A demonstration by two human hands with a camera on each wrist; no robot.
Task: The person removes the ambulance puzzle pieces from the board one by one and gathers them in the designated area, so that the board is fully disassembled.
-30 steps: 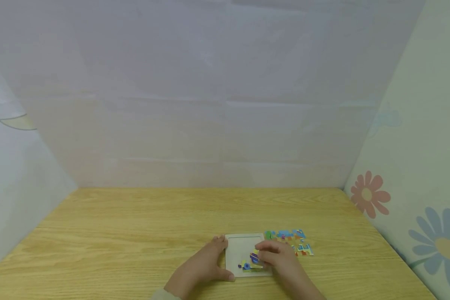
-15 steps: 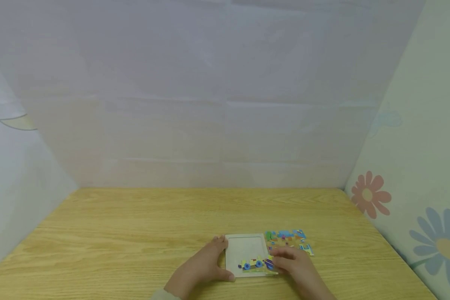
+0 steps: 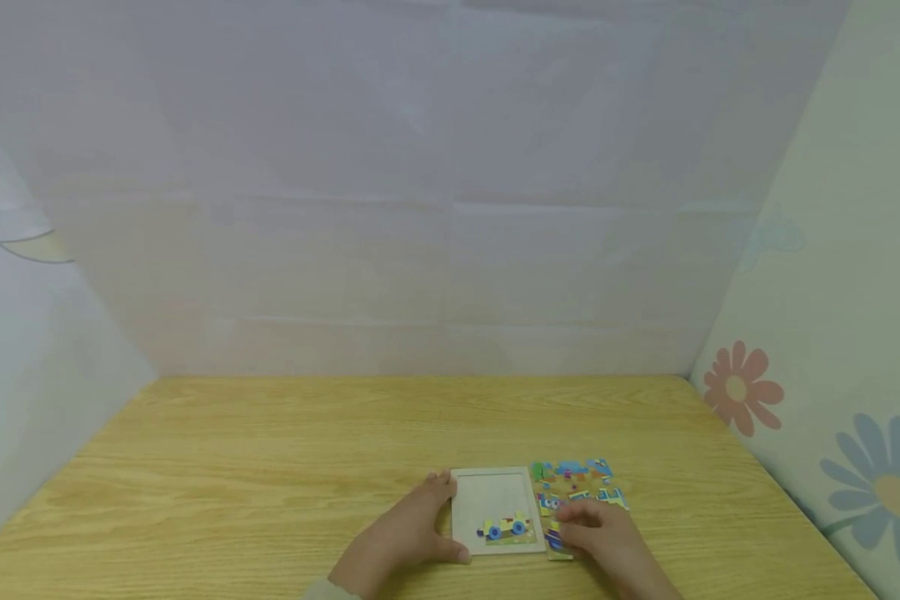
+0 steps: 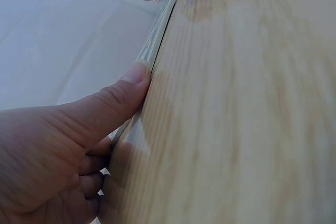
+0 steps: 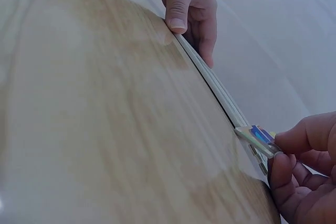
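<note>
A pale wooden puzzle tray (image 3: 487,492) lies on the table; my left hand (image 3: 412,529) grips its left side, thumb at the near corner and fingers at the left edge. Joined pieces of a yellow vehicle with blue wheels (image 3: 507,530) fill part of its near right corner. Just right of the tray, my right hand (image 3: 606,533) pinches a purple-striped puzzle piece (image 3: 556,542) between thumb and fingers. The right wrist view shows this puzzle piece (image 5: 261,139) tilted, close to the tray's end, partly covered by the fingertips.
Several loose, colourful puzzle pieces (image 3: 573,470) lie in rows right of the tray, some partly behind the right hand. The wooden table (image 3: 307,450) is bordered by a pale back wall (image 3: 420,250) and a side wall with printed flowers (image 3: 896,496).
My right hand has carried the purple-striped piece rightward, from over the tray to beside its right edge. That uncovers the joined pieces in the tray. The left hand stays put.
</note>
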